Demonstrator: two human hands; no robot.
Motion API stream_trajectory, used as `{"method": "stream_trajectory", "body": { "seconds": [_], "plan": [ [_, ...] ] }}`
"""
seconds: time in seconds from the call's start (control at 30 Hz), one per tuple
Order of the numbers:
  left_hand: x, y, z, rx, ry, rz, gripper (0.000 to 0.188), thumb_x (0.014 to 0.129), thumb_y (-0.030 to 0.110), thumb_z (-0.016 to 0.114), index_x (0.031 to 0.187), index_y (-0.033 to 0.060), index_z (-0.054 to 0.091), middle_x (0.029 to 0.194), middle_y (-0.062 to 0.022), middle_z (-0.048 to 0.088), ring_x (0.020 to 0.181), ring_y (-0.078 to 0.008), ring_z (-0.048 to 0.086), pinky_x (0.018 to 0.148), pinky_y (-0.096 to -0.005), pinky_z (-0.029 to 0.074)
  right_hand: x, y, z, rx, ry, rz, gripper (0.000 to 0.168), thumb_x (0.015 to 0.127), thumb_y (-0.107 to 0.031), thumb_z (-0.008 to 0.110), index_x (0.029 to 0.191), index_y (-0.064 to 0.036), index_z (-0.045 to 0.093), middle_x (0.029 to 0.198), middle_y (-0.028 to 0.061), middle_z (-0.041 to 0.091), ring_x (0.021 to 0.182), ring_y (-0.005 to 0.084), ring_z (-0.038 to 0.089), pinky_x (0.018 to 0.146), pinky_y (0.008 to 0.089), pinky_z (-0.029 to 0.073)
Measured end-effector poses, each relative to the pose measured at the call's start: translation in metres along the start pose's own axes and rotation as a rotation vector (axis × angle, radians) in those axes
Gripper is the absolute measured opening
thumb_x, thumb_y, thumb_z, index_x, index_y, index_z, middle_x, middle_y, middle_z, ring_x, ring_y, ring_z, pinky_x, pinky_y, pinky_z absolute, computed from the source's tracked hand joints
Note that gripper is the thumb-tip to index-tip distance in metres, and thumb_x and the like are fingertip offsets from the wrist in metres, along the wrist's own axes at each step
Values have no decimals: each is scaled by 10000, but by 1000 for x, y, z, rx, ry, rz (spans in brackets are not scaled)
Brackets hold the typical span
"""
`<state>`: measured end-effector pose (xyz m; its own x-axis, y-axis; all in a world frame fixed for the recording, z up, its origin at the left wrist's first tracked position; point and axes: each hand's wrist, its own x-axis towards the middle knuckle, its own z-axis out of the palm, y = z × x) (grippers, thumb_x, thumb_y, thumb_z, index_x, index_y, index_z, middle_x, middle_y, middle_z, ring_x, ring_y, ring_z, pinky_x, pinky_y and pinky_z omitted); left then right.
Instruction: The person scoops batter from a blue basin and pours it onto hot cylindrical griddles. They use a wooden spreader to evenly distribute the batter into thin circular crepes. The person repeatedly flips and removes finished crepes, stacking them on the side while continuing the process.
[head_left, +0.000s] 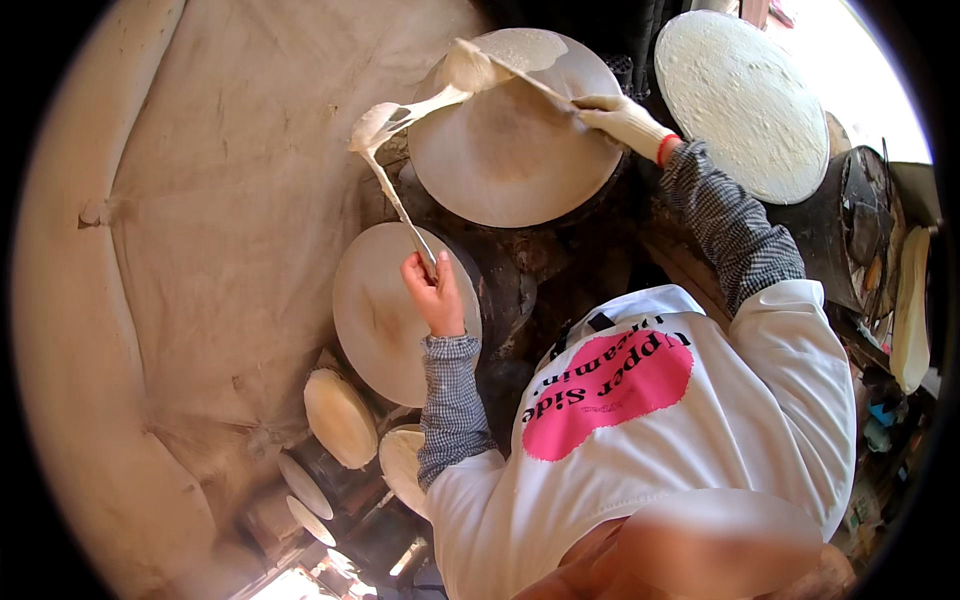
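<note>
My left hand (435, 296) is bare and grips the handle of a thin spatula (425, 251) above the smaller round griddle (375, 322). Sticky batter (375, 127) clings to its far end and stretches in a strand to another lump at my right tool. In a cream knit glove, my right hand (626, 124) holds a thin wooden scraper (536, 81) over the larger round griddle (517, 165). Batter hides part of the scraper's far end. A pale batter layer (536, 49) covers part of that griddle's upper side; the rest of its surface is bare.
A large pale round flatbread (742, 109) lies at the upper right, beside a dark drum (821, 225). More round flatbreads (340, 418) are at the lower left. A beige cloth sheet (240, 187) spans the left side. Clutter lies along the right edge.
</note>
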<state>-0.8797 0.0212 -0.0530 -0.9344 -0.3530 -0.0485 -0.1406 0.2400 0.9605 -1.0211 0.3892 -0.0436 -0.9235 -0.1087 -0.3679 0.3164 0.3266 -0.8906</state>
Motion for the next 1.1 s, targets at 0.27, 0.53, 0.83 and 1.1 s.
{"method": "stream_trajectory", "body": {
  "seconds": [0.27,0.53,0.83,1.1],
  "plan": [
    [-39,68,25,-231,42,-157,189,978,165,559,1087,58,448,717,0,465,494,-43,406,395,-206,322,38,5,-43,-69,-153,-113,398,905,-264,608,1269,-106,638,680,-44,516,507,30,418,425,205,320],
    [-47,86,52,-336,15,-317,164,999,222,520,1065,85,458,675,20,417,475,-47,389,383,-201,306,44,-18,-28,-141,-378,-57,402,875,-307,623,1227,-118,664,690,-23,551,564,65,477,479,221,385],
    [-65,94,39,-400,-33,-429,220,1045,294,400,1058,83,463,720,-2,432,489,-62,383,380,-203,304,64,-12,-34,-84,-450,-43,379,882,-280,629,1208,-93,674,687,-17,551,512,55,425,430,225,320],
    [-95,92,29,-526,-40,-351,274,1053,341,382,1070,84,475,730,1,449,483,-60,387,375,-192,315,100,1,-76,-152,-388,-198,402,887,-285,640,1248,-109,652,621,-33,510,486,38,436,416,210,322]
  ]
}}
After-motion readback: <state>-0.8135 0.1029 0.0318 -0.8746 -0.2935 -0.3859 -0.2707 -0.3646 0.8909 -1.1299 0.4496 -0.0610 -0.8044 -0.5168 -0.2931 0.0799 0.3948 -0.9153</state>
